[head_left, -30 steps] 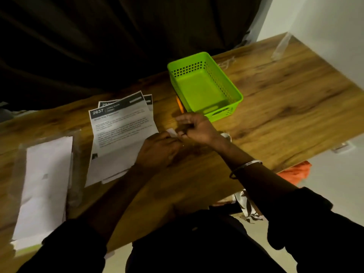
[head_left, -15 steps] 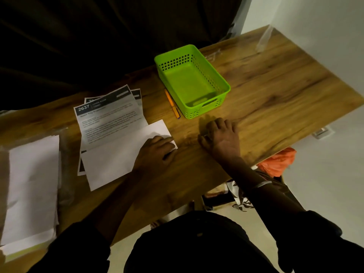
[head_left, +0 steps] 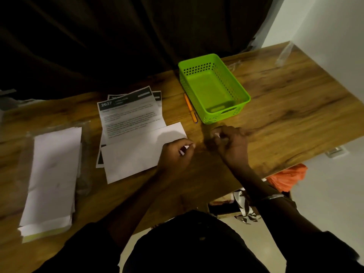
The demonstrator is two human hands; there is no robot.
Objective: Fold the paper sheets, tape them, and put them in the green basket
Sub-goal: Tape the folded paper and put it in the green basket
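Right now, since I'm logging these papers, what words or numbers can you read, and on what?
"2637": on the dark header of the top sheet.
Rest of that header and its body text: too blurred to read.
Sheets under it: headers peek out, unreadable.
Basket, pen, blank stack: no text seen.

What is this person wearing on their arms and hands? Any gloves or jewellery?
No gloves: the left hand and right hand are bare. Both arms wear dark sleeves, the left sleeve and right sleeve stopping short of the wrists. A thin silvery bangle circles the right wrist. Any rings are too blurred to tell.
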